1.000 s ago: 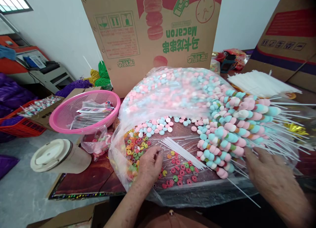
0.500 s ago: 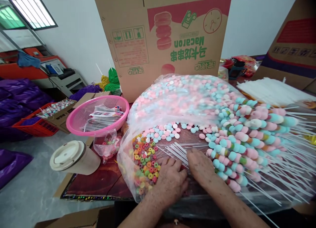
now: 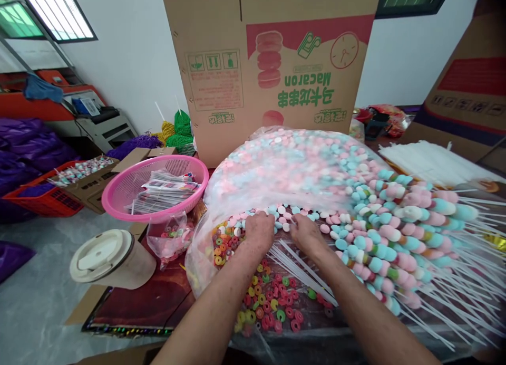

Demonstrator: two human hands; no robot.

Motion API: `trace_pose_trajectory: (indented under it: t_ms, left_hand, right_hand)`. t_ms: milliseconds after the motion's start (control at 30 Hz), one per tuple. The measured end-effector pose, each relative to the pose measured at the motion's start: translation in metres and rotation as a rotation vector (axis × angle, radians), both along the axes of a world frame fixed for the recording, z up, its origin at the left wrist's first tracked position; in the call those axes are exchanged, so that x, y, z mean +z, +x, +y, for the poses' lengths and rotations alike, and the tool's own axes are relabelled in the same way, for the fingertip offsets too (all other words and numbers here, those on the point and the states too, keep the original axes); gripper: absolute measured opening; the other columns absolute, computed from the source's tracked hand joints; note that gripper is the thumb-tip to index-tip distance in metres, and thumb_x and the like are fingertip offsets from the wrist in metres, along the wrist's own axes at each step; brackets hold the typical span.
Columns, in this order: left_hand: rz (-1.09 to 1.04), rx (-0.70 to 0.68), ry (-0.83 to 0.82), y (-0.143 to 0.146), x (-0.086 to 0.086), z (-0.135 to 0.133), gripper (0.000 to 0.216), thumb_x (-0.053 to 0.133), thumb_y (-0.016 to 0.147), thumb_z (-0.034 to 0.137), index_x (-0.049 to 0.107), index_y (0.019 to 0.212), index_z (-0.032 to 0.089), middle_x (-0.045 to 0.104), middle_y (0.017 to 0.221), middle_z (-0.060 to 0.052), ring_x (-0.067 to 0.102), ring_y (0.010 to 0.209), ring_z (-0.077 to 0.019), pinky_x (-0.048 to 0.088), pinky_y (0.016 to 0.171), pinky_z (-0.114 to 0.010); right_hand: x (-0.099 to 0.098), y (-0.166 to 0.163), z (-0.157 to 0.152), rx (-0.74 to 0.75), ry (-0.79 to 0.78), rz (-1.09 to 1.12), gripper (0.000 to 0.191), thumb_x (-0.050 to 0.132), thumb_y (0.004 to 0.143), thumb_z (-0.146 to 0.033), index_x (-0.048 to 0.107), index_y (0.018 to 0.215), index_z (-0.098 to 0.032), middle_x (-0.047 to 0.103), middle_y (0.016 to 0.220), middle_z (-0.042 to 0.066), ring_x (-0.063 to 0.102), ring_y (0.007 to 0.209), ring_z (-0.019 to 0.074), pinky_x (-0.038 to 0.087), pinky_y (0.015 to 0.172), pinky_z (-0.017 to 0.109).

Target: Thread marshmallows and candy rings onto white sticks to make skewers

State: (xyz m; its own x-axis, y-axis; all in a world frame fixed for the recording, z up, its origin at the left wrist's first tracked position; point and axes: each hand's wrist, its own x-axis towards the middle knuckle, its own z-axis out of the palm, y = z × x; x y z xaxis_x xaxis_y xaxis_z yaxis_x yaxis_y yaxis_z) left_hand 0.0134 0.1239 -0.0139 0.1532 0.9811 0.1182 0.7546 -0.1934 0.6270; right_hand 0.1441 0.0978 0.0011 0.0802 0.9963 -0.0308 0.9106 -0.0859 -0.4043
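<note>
My left hand [image 3: 259, 229] and my right hand [image 3: 306, 231] reach side by side into loose pink, blue and white round candies [image 3: 276, 213] at the mouth of a big clear bag of the same candies [image 3: 292, 162]. Both hands have their fingers curled down among the candies; what they pinch is hidden. Under my forearms lie coloured ring candies [image 3: 269, 299] and a bundle of thin white sticks [image 3: 302, 270]. To the right is a heap of finished candy skewers [image 3: 399, 228] with their sticks pointing right.
A pink basket [image 3: 154, 188] of printed packets sits at left, with a lidded cup [image 3: 113, 259] lying in front of it and a small bag of ring candies [image 3: 172, 236]. A large "Macaron" carton [image 3: 272, 64] stands behind. Spare white sticks [image 3: 430, 162] lie at right.
Both hands moved forward from the ring candies and sticks up to the loose round candies at the bag's mouth. The right hand came in from the far right earlier.
</note>
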Motion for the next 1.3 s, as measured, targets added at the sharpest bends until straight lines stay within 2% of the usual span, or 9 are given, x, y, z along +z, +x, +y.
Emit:
trace_pose_trajectory:
  t_ms: [167,300,367,600,733,1033,1100,1200,1300]
  left_hand:
    - [-0.14,-0.011,-0.037,-0.025,0.013,-0.03,0.012,0.053,0.074,0.024,0.064,0.076,0.018,0.06,0.077,-0.006,0.057,0.074,-0.0199,0.042,0.07,-0.03]
    - [-0.672,-0.056,-0.299,-0.039,0.026,-0.064,0.026,0.049,0.079,0.036,0.064,0.089,0.016,0.061,0.066,-0.002,0.054,0.057,-0.0136,0.043,0.057,-0.024]
    - [-0.812,-0.052,-0.272,-0.036,0.028,-0.076,0.026,0.055,0.076,0.034,0.065,0.092,0.017,0.064,0.071,-0.003,0.056,0.063,-0.0146,0.045,0.062,-0.025]
    - [-0.57,-0.2,0.106,-0.027,0.033,-0.097,0.024,0.053,0.079,0.023,0.065,0.1,0.021,0.068,0.094,-0.006,0.06,0.085,-0.0181,0.046,0.079,-0.029]
    - [-0.385,-0.299,0.33,-0.028,0.029,-0.105,0.028,0.052,0.079,0.016,0.061,0.106,0.018,0.066,0.098,-0.009,0.06,0.089,-0.0168,0.048,0.078,-0.028]
    - [-0.402,-0.232,0.422,-0.025,0.025,-0.111,0.03,0.054,0.076,0.011,0.061,0.104,0.02,0.067,0.097,-0.007,0.061,0.088,-0.0156,0.049,0.078,-0.027]
    - [-0.495,-0.176,0.348,-0.022,0.028,-0.114,0.029,0.056,0.074,0.012,0.063,0.102,0.02,0.067,0.096,-0.008,0.061,0.088,-0.0164,0.049,0.078,-0.028]
    - [-0.812,-0.07,-0.025,-0.016,0.032,-0.118,0.037,0.06,0.073,0.018,0.059,0.109,0.018,0.067,0.094,-0.008,0.062,0.08,-0.0161,0.05,0.073,-0.029]
    - [-1.067,-0.101,-0.345,-0.015,0.035,-0.12,0.036,0.065,0.07,0.024,0.061,0.105,0.015,0.066,0.095,-0.009,0.061,0.082,-0.0174,0.049,0.075,-0.03]
  right_hand:
    - [-0.001,-0.009,0.006,0.042,0.003,0.215,0.008,0.051,0.071,-0.02,0.056,0.066,-0.015,0.059,0.066,0.005,0.051,0.065,0.0148,0.032,0.058,0.024]
    - [0.012,-0.013,-0.026,0.089,0.026,0.461,0.017,0.049,0.074,-0.032,0.053,0.068,-0.016,0.053,0.061,-0.001,0.047,0.06,0.0116,0.034,0.055,0.022]
    - [0.018,-0.017,-0.041,0.108,0.023,0.583,0.021,0.046,0.077,-0.035,0.054,0.073,-0.016,0.052,0.062,-0.002,0.046,0.058,0.0102,0.036,0.054,0.02]
    - [0.02,-0.02,-0.07,0.086,-0.132,1.057,0.034,0.048,0.077,-0.044,0.058,0.093,-0.016,0.03,0.042,-0.011,0.025,0.036,0.006,0.021,0.036,0.019]
    - [0.016,-0.019,-0.076,-0.05,-0.118,1.272,0.035,0.061,0.068,-0.045,0.059,0.085,-0.015,0.028,0.04,-0.012,0.02,0.035,0.0037,0.016,0.035,0.018]
    - [0.024,-0.014,-0.09,0.048,-0.215,1.455,0.031,0.061,0.072,-0.042,0.052,0.089,-0.018,0.037,0.043,-0.012,0.025,0.036,0.0032,0.017,0.035,0.016]
    - [0.025,-0.016,-0.091,0.037,-0.193,1.465,0.031,0.064,0.069,-0.041,0.051,0.085,-0.019,0.04,0.048,-0.011,0.026,0.036,0.0019,0.017,0.033,0.016]
    - [0.025,-0.02,-0.093,0.025,-0.158,1.519,0.032,0.067,0.066,-0.041,0.048,0.08,-0.019,0.041,0.049,-0.012,0.025,0.034,0.0007,0.015,0.032,0.015]
    - [0.023,-0.02,-0.094,0.038,-0.162,1.583,0.031,0.067,0.067,-0.04,0.046,0.078,-0.02,0.04,0.046,-0.013,0.024,0.032,0.0007,0.016,0.032,0.015]
